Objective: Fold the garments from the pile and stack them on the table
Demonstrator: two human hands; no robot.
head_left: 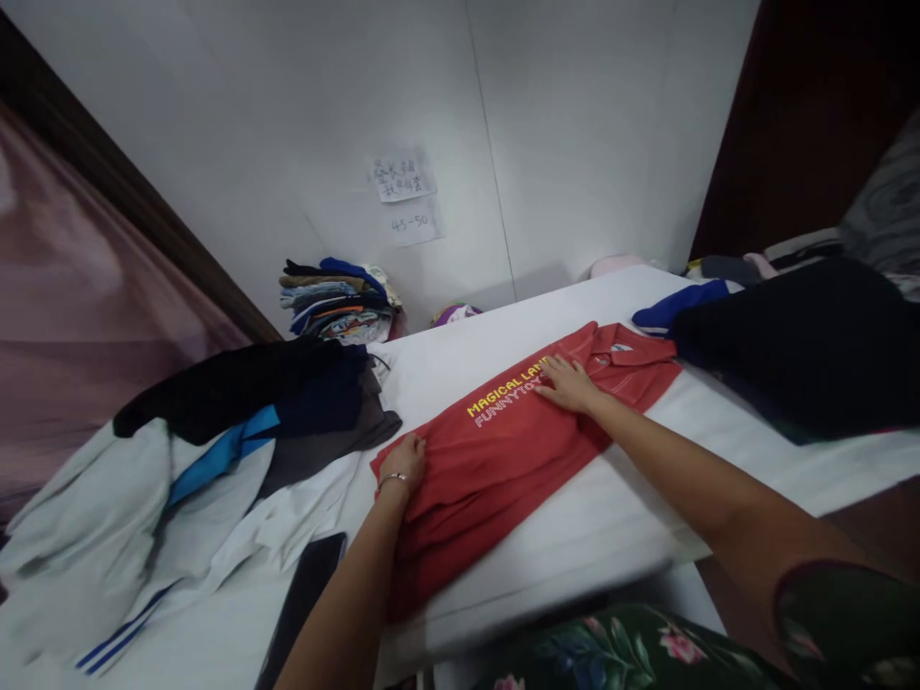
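A red collared shirt (495,470) lies across the white table, its collar pointing to the right. Yellow and white lettering reading "MAGICAL LAND" and "FUNNYTOYS" runs along its far side, and loose creases cross the near part. At the shirt's left end, my left hand (403,462), with a bracelet at the wrist, has its fingers closed on the edge of the fabric. My right hand (569,385) rests flat on the shirt by the end of the lettering, fingers spread, partly covering the print.
Loose garments, including a grey-white one (93,517) and a black one (230,379), spread over the left side. A stack of folded clothes (341,302) stands by the wall. Dark clothing (805,345) is heaped at the right. Handwritten papers (406,182) hang on the wall.
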